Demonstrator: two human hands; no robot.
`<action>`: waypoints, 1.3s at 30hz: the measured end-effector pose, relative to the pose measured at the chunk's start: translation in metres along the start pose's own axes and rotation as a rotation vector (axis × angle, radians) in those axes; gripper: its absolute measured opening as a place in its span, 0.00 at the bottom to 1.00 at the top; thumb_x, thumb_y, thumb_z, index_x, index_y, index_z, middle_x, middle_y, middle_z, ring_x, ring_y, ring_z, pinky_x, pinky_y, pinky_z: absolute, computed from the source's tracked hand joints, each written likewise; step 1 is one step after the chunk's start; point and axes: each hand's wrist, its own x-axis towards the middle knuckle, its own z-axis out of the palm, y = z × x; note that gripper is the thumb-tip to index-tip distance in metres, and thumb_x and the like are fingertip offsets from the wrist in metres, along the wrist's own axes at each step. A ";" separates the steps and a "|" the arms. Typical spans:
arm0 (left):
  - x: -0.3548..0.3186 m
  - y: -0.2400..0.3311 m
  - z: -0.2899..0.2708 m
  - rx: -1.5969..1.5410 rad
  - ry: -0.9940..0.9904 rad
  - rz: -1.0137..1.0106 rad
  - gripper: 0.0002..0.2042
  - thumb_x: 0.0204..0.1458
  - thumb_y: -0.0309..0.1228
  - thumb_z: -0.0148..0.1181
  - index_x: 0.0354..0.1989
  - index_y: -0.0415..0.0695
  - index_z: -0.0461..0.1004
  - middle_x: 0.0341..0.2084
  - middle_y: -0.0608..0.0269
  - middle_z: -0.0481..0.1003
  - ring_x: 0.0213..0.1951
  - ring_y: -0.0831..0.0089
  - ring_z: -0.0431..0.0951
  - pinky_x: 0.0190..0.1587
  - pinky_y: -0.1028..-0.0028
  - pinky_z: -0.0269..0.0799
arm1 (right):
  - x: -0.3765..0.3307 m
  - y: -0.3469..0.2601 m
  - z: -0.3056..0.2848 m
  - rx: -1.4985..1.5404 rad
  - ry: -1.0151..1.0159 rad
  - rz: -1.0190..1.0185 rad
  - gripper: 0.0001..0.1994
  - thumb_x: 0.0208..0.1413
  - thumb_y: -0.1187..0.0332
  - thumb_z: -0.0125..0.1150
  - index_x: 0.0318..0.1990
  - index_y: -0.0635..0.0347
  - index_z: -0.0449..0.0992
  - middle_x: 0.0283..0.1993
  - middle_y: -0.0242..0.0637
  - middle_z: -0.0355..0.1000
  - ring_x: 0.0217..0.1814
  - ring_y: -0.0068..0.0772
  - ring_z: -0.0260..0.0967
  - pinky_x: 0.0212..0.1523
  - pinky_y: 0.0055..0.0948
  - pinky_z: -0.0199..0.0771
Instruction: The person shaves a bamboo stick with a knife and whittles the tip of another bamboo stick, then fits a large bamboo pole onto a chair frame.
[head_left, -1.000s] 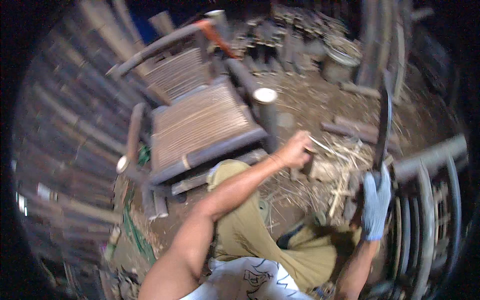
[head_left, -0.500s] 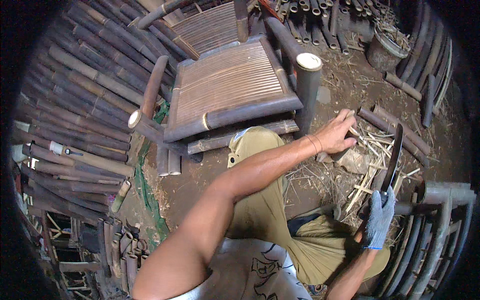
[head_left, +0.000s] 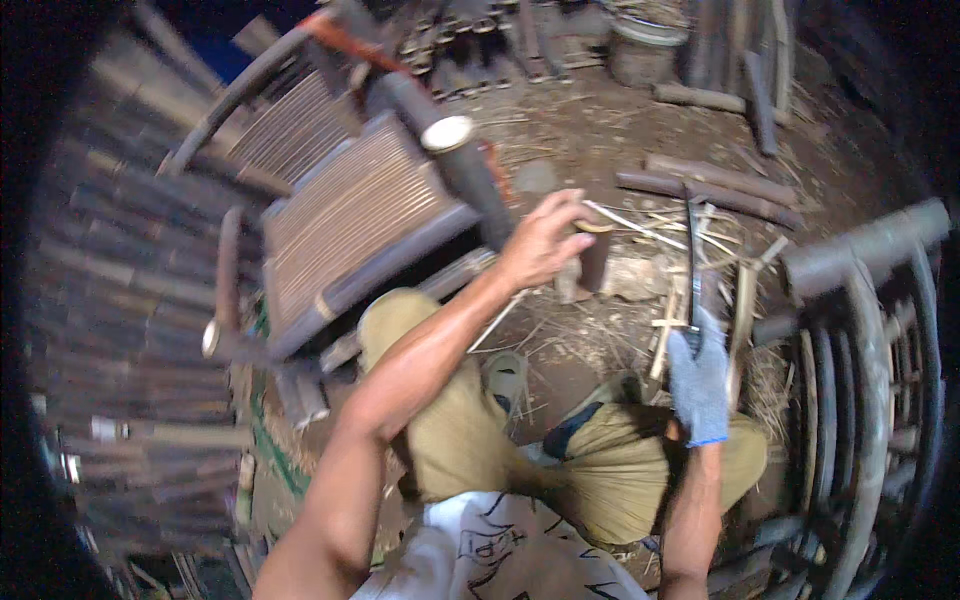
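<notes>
My bare left hand [head_left: 545, 243] grips the top of a short dark bamboo piece [head_left: 594, 262], whose pale cut rim shows beside my fingers. The piece stands roughly upright at the left end of a pale, rough wooden block [head_left: 638, 277]. In a grey knitted glove, my right hand [head_left: 700, 378] is closed round the handle of a long dark-bladed machete [head_left: 693, 240]. Its blade points away from me, to the right of the block and apart from the bamboo piece. Thin split bamboo strips [head_left: 722, 238] lie behind and beside the block.
A bamboo chair [head_left: 350, 195] with a slatted seat stands at the left. Two cut bamboo lengths [head_left: 710, 195] lie beyond the strips. A bucket [head_left: 645, 50] is at the back, and a bamboo frame [head_left: 865, 340] is at the right. Stacked poles [head_left: 140, 290] line the far left.
The view has swung to the right. My left hand now holds a dark bamboo piece up at the block, where it earlier reached down beside it. The machete stays in my right hand, now more upright.
</notes>
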 end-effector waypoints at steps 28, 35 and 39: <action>-0.008 0.004 0.018 -0.315 0.217 -0.055 0.13 0.45 0.18 0.66 0.40 0.44 0.77 0.57 0.48 0.67 0.60 0.53 0.69 0.63 0.59 0.64 | 0.011 -0.048 0.021 0.066 -0.133 0.273 0.24 0.62 0.59 0.58 0.59 0.68 0.68 0.51 0.56 0.73 0.52 0.47 0.74 0.55 0.38 0.71; -0.022 0.021 0.026 -0.284 0.201 0.000 0.13 0.45 0.19 0.67 0.39 0.44 0.76 0.58 0.47 0.67 0.59 0.52 0.68 0.62 0.58 0.63 | 0.003 -0.071 0.050 -0.041 -0.108 -0.061 0.18 0.62 0.59 0.57 0.52 0.62 0.71 0.42 0.53 0.75 0.43 0.58 0.75 0.44 0.46 0.75; -0.031 0.022 0.029 -0.292 0.187 -0.034 0.13 0.45 0.18 0.66 0.40 0.44 0.76 0.59 0.48 0.63 0.59 0.55 0.68 0.62 0.59 0.63 | -0.003 -0.077 0.058 -0.072 -0.066 -0.123 0.13 0.62 0.59 0.57 0.44 0.59 0.68 0.36 0.51 0.72 0.38 0.58 0.73 0.36 0.47 0.73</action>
